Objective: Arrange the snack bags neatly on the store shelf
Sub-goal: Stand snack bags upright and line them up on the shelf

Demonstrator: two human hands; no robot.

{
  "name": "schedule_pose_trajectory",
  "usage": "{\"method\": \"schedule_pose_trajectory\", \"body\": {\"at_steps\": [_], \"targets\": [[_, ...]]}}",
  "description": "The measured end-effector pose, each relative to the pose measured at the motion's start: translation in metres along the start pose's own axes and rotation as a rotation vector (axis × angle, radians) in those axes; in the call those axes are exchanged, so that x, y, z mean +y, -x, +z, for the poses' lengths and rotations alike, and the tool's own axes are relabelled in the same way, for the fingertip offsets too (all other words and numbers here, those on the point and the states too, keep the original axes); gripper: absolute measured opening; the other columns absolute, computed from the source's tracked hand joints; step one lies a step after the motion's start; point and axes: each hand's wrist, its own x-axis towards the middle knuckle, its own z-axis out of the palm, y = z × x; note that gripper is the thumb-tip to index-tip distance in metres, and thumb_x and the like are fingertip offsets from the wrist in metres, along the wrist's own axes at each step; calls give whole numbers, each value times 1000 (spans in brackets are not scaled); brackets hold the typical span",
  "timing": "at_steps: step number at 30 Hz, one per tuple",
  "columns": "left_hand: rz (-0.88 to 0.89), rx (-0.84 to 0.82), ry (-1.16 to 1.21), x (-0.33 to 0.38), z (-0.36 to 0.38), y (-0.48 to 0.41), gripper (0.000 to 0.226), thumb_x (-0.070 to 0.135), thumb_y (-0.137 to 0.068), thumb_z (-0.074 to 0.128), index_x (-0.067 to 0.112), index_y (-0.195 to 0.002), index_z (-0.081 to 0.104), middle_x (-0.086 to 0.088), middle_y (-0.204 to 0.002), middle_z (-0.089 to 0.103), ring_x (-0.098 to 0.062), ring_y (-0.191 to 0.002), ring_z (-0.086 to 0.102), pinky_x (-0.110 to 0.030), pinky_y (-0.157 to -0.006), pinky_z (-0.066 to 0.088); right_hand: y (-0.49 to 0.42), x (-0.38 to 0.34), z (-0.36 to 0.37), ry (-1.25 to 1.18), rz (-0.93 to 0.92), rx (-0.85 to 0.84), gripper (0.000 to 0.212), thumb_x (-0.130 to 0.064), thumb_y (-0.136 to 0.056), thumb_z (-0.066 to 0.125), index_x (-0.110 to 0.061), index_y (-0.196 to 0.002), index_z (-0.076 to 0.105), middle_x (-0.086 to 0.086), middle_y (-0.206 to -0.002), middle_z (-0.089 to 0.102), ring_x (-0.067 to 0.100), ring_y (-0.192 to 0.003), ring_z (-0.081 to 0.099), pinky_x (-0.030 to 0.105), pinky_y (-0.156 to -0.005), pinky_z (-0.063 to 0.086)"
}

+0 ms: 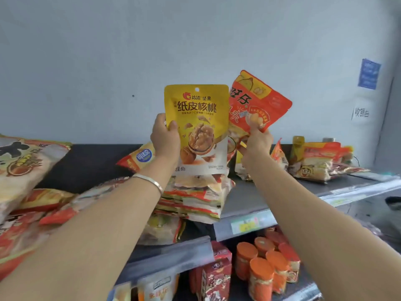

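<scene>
Yellow snack bag (pixel 199 118) pinched in left hand (pixel 165 140), red snack bag (pixel 268 101) in right hand (pixel 257 141); probably light, slippery: grip edges

A yellow walnut-printed bag (pixel 196 127), an orange-red bag (pixel 258 101), orange-lidded jars (pixel 260 270), grey wall (pixel 108 61).

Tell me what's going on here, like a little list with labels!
left grip: holds yellow walnut bag, upright
right grip: pinches orange snack bag, tilted
both bags: raised above the shelf
on shelf: stack of bags
below: orange-lidded jars
</scene>
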Motion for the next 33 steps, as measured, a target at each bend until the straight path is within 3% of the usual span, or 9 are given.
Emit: {"method": "schedule_pose_trajectory", "body": {"at_steps": [3,7,12,15,18,21,27,30,33], "targets": [[-48,2,-8,4,55,26,11,8,-94,42,11,-98,51,1,-81,52,-19,-73,46,-28,-64,34,-39,-5,-51,65,-9,44,17,-39,-96,54,-25,-91,60,-2,-92,69,18,-85,66,42,-82,57],[-103,-9,-40,0,117,45,17,12,-97,36,12,-106,49,0,-87,53,-22,-79,50,-31,-69,38,-88,-5,-105,151,-8,133,24,-34,-100,48,-25,-79,57,-4,-76,63,12,-61,54,29,-62,47],[-197,-61,-45,-15,195,64,28,14,-99,32,15,-124,46,-1,-102,53,-28,-99,55,-42,-89,45,-147,5,-155,279,-51,259,26,-31,-101,44,-16,-84,56,-1,-71,52,16,-60,46,25,-49,36],[-230,-85,-54,-32,237,71,28,16,-100,32,19,-124,46,2,-98,51,-30,-103,54,-46,-99,39,-182,15,-180,327,-43,284,23,-30,-102,44,-14,-94,58,-1,-75,53,13,-59,43,28,-57,38],[-229,-116,-55,-54,276,68,29,16,-100,34,15,-126,47,-3,-117,57,-26,-112,53,-46,-102,37,-217,19,-197,380,-68,311,26,-30,-101,45,-14,-113,62,3,-101,64,20,-84,57,38,-79,49],[-236,-145,-40,-77,313,60,23,19,-98,36,11,-113,52,-6,-109,61,-32,-104,57,-50,-95,43,-253,19,-209,422,-100,328,31,-29,-101,46,-14,-124,60,6,-119,63,23,-99,57,42,-91,49],[-247,-175,-83,-97,358,60,37,24,-100,37,17,-136,44,-2,-127,54,-24,-117,51,-42,-98,40,-309,35,-230,482,-135,303,33,-28,-101,45,-14,-129,57,6,-124,62,27,-114,58,42,-94,48],[-245,-128,-83,-110,369,52,33,25,-99,38,15,-127,51,6,-111,56,-18,-104,52,-45,-99,42,-333,50,-230,430,-98,278,35,-30,-102,44,-14,-131,55,6,-126,60,27,-116,57,40,-92,47],[-251,-40,-106,-123,375,47,29,28,-96,38,12,-111,58,-4,-107,63,-27,-100,58,-49,-94,45,-355,64,-231,400,-81,228,31,-28,-103,42,-11,-123,57,3,-111,61,21,-101,57,32,-79,41]]}}
